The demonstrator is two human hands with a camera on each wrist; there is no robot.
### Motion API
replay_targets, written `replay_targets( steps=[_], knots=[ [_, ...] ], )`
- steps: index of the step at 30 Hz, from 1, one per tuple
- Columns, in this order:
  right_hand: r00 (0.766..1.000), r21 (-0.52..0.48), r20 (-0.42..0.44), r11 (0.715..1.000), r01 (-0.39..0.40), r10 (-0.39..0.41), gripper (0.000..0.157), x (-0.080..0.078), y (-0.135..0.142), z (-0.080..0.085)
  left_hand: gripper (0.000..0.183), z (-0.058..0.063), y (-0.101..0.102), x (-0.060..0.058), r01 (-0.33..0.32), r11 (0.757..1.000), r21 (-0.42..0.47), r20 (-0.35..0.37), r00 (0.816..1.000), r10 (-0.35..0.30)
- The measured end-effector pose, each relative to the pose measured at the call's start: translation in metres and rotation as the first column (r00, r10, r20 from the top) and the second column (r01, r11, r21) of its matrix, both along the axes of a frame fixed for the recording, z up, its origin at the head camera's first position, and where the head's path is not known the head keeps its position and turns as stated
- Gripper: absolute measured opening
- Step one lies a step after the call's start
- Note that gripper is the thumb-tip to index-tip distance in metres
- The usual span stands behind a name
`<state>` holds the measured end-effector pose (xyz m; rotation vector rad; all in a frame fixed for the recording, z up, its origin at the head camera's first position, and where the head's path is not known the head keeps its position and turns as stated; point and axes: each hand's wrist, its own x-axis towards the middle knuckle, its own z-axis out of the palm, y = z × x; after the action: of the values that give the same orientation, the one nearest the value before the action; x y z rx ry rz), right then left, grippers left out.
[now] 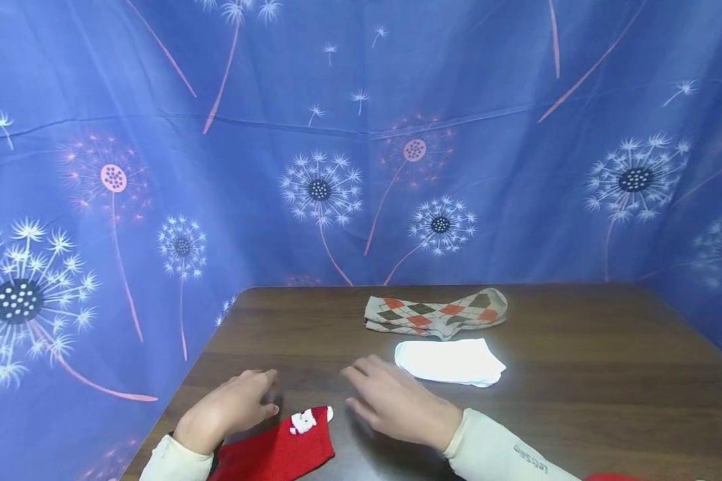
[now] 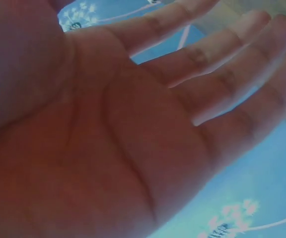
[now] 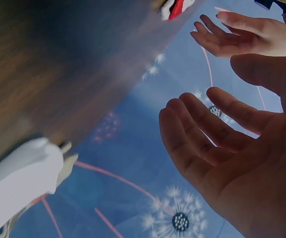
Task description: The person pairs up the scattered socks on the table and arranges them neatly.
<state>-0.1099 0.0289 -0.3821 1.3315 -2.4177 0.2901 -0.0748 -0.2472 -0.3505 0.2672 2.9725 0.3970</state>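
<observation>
A red sock [image 1: 277, 453] with a white figure on it lies at the near left of the table. Over its far edge, in the head view, is my left hand [image 1: 234, 405], fingers relaxed and holding nothing. The left wrist view shows that palm [image 2: 128, 129] bare, with the fingers spread. My right hand [image 1: 397, 404] is to the right of the red sock, its fingers loosely bent and nothing in its grasp. Beyond it lies a folded white sock [image 1: 448, 363], also seen in the right wrist view [image 3: 24, 181]. Behind that are argyle socks [image 1: 418, 315], laid flat together.
The dark wooden table [image 1: 589, 354] reaches back to a blue cloth [image 1: 517, 200] printed with dandelions, which hangs behind it and at both sides. A small red patch [image 1: 614, 477] shows at the bottom edge, beside the right sleeve [image 1: 505, 447].
</observation>
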Motion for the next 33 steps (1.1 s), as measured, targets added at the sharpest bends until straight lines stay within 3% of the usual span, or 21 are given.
replay_targets(
  steps=[7,12,18,23,27,33],
  knots=[
    [0.997,0.015,0.068,0.999,-0.040,0.039,0.036,-0.002,-0.018,-0.007,0.032,-0.016,-0.019,0.009,-0.040,0.999,0.018,-0.056,0.998,0.041],
    [0.988,0.035,0.137,0.997,-0.070,0.064,0.038,-0.007,-0.029,-0.015,0.037,-0.021,-0.030,0.018,-0.088,0.996,0.035,0.001,0.996,0.088],
    [0.993,0.072,0.077,0.993,-0.095,0.090,0.033,-0.010,-0.043,-0.020,0.045,-0.030,-0.037,0.025,-0.135,0.990,0.033,0.085,0.988,0.132],
    [0.991,0.080,0.099,0.992,-0.101,0.093,0.033,-0.011,-0.047,-0.022,0.026,-0.033,-0.038,0.027,-0.135,0.991,0.021,0.051,0.990,0.134],
    [0.989,0.083,0.121,0.992,-0.091,0.081,0.038,-0.012,-0.047,-0.026,0.029,-0.034,-0.036,0.026,-0.120,0.992,0.023,0.024,0.993,0.119],
    [0.997,0.139,0.040,0.988,-0.068,0.063,0.030,-0.008,-0.048,-0.033,0.033,-0.036,-0.038,0.027,-0.133,0.991,0.019,0.012,0.991,0.133]
  ],
)
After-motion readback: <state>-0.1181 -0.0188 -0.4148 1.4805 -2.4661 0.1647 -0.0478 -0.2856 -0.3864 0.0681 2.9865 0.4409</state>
